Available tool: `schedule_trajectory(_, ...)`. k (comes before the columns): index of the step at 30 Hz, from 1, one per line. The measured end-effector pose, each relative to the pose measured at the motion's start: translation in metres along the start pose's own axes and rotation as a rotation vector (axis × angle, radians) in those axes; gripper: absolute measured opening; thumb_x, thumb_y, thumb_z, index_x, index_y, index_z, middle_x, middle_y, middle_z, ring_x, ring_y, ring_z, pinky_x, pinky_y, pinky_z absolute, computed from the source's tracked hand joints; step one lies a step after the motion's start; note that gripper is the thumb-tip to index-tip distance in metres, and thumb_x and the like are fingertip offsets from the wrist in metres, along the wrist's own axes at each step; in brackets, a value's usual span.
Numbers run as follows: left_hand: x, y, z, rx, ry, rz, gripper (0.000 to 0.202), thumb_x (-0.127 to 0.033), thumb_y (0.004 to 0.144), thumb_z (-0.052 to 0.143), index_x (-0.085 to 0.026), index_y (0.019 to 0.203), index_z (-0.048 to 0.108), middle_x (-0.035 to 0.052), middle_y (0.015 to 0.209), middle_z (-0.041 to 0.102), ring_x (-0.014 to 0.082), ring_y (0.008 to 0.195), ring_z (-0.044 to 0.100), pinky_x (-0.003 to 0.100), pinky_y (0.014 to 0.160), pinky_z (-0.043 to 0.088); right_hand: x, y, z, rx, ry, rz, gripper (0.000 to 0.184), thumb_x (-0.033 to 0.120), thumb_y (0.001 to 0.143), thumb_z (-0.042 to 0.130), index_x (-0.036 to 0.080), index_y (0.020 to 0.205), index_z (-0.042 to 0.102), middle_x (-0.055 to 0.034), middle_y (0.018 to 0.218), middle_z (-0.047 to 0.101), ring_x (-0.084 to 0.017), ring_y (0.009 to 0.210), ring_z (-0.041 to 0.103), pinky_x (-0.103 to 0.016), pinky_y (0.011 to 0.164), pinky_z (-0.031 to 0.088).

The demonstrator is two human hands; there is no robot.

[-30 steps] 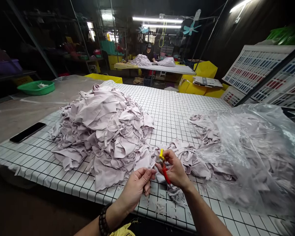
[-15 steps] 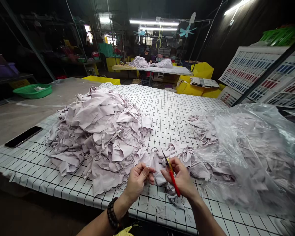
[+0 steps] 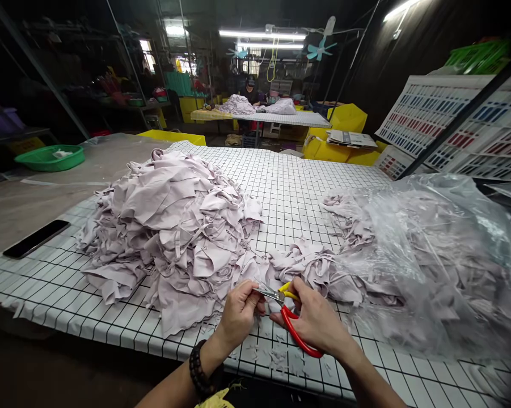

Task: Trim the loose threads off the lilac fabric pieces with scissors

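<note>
My right hand is wrapped round a pair of scissors with one red and one yellow handle. Their blades point left and meet the fingertips of my left hand, which is closed in a pinch on the edge of a pale lilac fabric piece. Those fingers mostly hide the pinched edge. To the left rises a big heap of the same fabric pieces. More crumpled pieces lie just beyond my hands, running towards a clear plastic bag full of fabric.
Small fabric scraps litter the checked tablecloth near its front edge. A black phone lies at the left, with a green basket behind it. Across the room a person sits at another table.
My right hand has turned the scissors from upright to pointing left, and the blades now reach my left fingertips. My left hand keeps its pinch. The view has shifted slightly.
</note>
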State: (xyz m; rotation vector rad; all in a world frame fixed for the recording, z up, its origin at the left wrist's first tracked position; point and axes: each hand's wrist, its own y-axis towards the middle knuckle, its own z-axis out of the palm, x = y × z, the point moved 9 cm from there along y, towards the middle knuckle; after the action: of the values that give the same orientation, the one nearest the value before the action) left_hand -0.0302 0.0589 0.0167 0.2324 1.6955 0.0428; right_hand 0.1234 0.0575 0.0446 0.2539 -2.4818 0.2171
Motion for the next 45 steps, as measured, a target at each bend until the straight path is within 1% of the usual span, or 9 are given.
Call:
schedule_trajectory(14,0.008,-0.002,0.009,0.058,-0.11,-0.076,0.019,-0.028,0.091,0.047,-0.016,0.079,0.057,-0.0003,0.069,0.054,0.0095,0.051,0.056,0.021,0.05,0.045,0.004,-0.003,0.0,-0.037,-0.07,-0.048,0.034,0.045,0.074,0.061,0.025,0.08,0.035,0.004,0.069,0.055,-0.015,0.06,0.049,-0.025,0.054,0.034)
schedule_trajectory(24,0.018,-0.005,0.012,0.076,-0.195,-0.177,0.025,-0.036,0.09,0.05,-0.014,0.078,0.057,0.0003,0.067,0.056,0.0081,0.049,0.054,0.019,0.049,0.045,-0.004,-0.005,0.006,-0.051,-0.129,-0.021,0.039,0.052,0.075,0.059,0.025,0.074,0.032,0.0068,0.057,0.05,-0.014,0.051,0.044,-0.025,0.05,0.029)
schedule_trajectory(29,0.017,-0.006,0.011,0.084,-0.222,-0.212,0.028,-0.038,0.088,0.051,-0.013,0.078,0.056,0.0004,0.067,0.056,0.008,0.049,0.053,0.019,0.047,0.044,-0.005,-0.005,0.006,-0.07,-0.14,-0.032,0.038,0.051,0.074,0.06,0.024,0.071,0.032,0.0064,0.056,0.05,-0.014,0.05,0.043,-0.025,0.05,0.029)
schedule_trajectory(36,0.022,-0.008,0.016,0.078,-0.291,-0.259,0.031,-0.042,0.086,0.054,-0.012,0.078,0.06,0.0006,0.064,0.056,0.0082,0.049,0.051,0.02,0.047,0.043,-0.008,-0.004,0.006,-0.101,-0.011,-0.057,0.04,0.049,0.071,0.063,0.024,0.066,0.032,0.0069,0.053,0.042,-0.012,0.048,0.037,-0.025,0.048,0.028)
schedule_trajectory(38,0.014,0.002,0.007,0.066,-0.251,-0.209,0.029,-0.041,0.087,0.054,-0.013,0.08,0.061,0.0015,0.065,0.057,0.0099,0.055,0.053,0.021,0.051,0.045,-0.017,-0.003,0.005,-0.076,0.121,-0.033,0.038,0.048,0.07,0.066,0.024,0.069,0.036,0.0068,0.056,0.044,-0.012,0.05,0.04,-0.023,0.048,0.031)
schedule_trajectory(40,-0.009,0.025,-0.017,0.028,-0.127,-0.085,0.026,-0.039,0.088,0.052,-0.015,0.081,0.061,0.0028,0.068,0.059,0.0114,0.059,0.055,0.022,0.054,0.045,-0.036,-0.002,-0.002,-0.079,0.268,0.021,0.034,0.047,0.072,0.065,0.023,0.073,0.041,0.0059,0.06,0.049,-0.012,0.053,0.045,-0.023,0.05,0.035)
schedule_trajectory(42,-0.049,0.061,-0.055,-0.056,0.069,0.093,0.025,-0.037,0.089,0.05,-0.016,0.081,0.061,0.0037,0.071,0.061,0.0119,0.06,0.055,0.023,0.055,0.044,-0.066,0.001,-0.017,-0.167,0.36,0.109,0.031,0.047,0.074,0.062,0.022,0.075,0.045,0.0038,0.064,0.054,-0.014,0.058,0.051,-0.024,0.052,0.039)
schedule_trajectory(43,-0.074,0.081,-0.079,-0.147,0.197,0.2,0.025,-0.037,0.088,0.051,-0.016,0.08,0.061,0.003,0.07,0.061,0.0118,0.06,0.054,0.023,0.056,0.044,-0.084,0.001,-0.028,-0.246,0.368,0.162,0.03,0.047,0.074,0.062,0.022,0.076,0.046,0.0025,0.067,0.056,-0.015,0.059,0.053,-0.025,0.053,0.041)
schedule_trajectory(45,-0.123,0.125,-0.127,-0.337,0.453,0.357,0.029,-0.038,0.089,0.047,-0.013,0.085,0.062,0.0035,0.078,0.062,0.0125,0.07,0.056,0.024,0.067,0.044,-0.116,0.002,-0.055,-0.438,0.302,0.252,0.029,0.046,0.072,0.062,0.021,0.081,0.048,0.0,0.073,0.061,-0.017,0.064,0.057,-0.026,0.057,0.043)
